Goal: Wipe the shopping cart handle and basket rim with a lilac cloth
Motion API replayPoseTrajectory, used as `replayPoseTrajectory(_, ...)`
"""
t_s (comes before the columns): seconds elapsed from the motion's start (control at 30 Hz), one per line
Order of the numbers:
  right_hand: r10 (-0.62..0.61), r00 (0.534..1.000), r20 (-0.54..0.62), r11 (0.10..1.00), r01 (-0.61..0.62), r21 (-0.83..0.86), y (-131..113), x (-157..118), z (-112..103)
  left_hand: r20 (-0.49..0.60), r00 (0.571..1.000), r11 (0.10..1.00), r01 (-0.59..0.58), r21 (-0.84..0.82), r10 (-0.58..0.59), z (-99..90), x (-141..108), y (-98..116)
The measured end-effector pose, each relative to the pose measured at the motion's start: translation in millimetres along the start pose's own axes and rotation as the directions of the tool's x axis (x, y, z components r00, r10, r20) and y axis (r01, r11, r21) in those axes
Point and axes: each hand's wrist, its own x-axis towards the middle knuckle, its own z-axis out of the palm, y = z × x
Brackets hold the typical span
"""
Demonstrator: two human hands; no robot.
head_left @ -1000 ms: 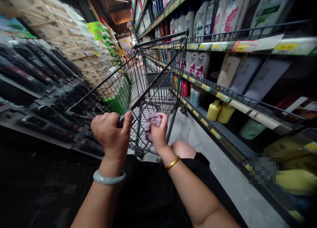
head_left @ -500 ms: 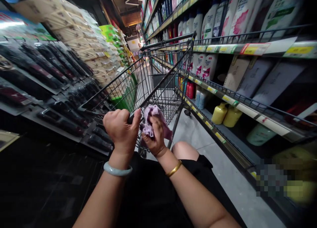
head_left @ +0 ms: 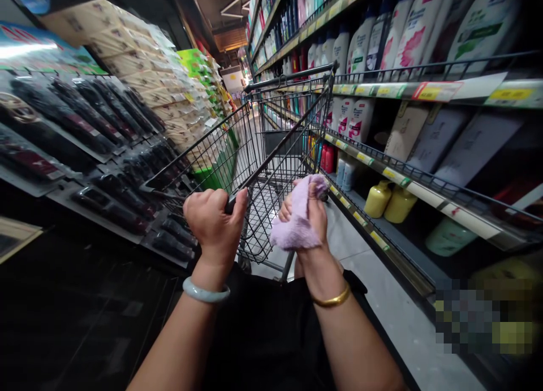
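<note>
The shopping cart (head_left: pixel 271 155) is of dark metal wire, upright, its near end narrower and rounded at the bottom, its far end crossed at the top by a straight bar (head_left: pixel 292 77). A flat dark panel (head_left: pixel 275 141) sits toward that far end. The left hand (head_left: pixel 216 218) is wrapped around the near end of its top rim. The cloth (head_left: pixel 297 221) is pale lilac and fuzzy, crumpled and folded in the right hand (head_left: pixel 317 215), its lower edge spread, just beside the cart's near right corner.
</note>
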Motion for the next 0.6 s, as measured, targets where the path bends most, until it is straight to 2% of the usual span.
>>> replayPoseTrajectory(0.07,0.055,0.994,0.098,0.997,-0.06,0.048,-1.3,-4.7,8.3,-0.002,1.0,1.0,-0.008,0.003,0.008,-1.3,-0.5,1.7)
replayPoseTrajectory(0.1,0.047,0.995,0.092,0.997,-0.053,0.06,3.8,-6.0,12.1,-0.001,1.0,1.0,-0.012,0.003,0.012,-1.9,-0.7,2.6)
replayPoseTrajectory(0.2,0.009,0.999,-0.047,0.999,-0.008,0.041,36.0,-3.9,17.5,0.009,1.0,1.0,-0.015,-0.002,0.015,-3.4,-1.1,5.2)
replayPoseTrajectory(0.3,-0.131,0.967,-0.217,0.981,0.095,-0.172,71.5,1.3,11.8,0.016,1.0,1.0,-0.013,-0.004,0.013,-3.6,-1.1,6.6)
replayPoseTrajectory(0.4,-0.352,0.903,-0.246,0.862,0.21,-0.462,88.2,2.3,-1.6,0.016,1.0,1.0,-0.016,-0.002,0.016,-2.6,-1.0,6.0)
replayPoseTrajectory(0.43,-0.424,0.88,-0.214,0.8,0.253,-0.544,89.0,1.7,-6.5,0.013,1.0,1.0,-0.02,-0.003,0.02,-2.1,-1.0,5.5)
replayPoseTrajectory(0.5,-0.524,0.849,-0.066,0.645,0.346,-0.681,85.2,0.6,-14.8,0.005,1.0,1.0,-0.024,-0.008,0.024,-1.1,-0.8,4.5)
replayPoseTrajectory(0.53,-0.534,0.845,0.029,0.561,0.38,-0.735,81.3,0.2,-17.5,0.001,1.0,1.0,-0.023,-0.011,0.023,-0.7,-0.7,4.0)
replayPoseTrajectory(0.6,-0.475,0.863,0.17,0.421,0.393,-0.818,71.3,-0.4,-19.0,-0.002,1.0,1.0,-0.011,-0.019,0.011,-0.1,-0.2,3.3)
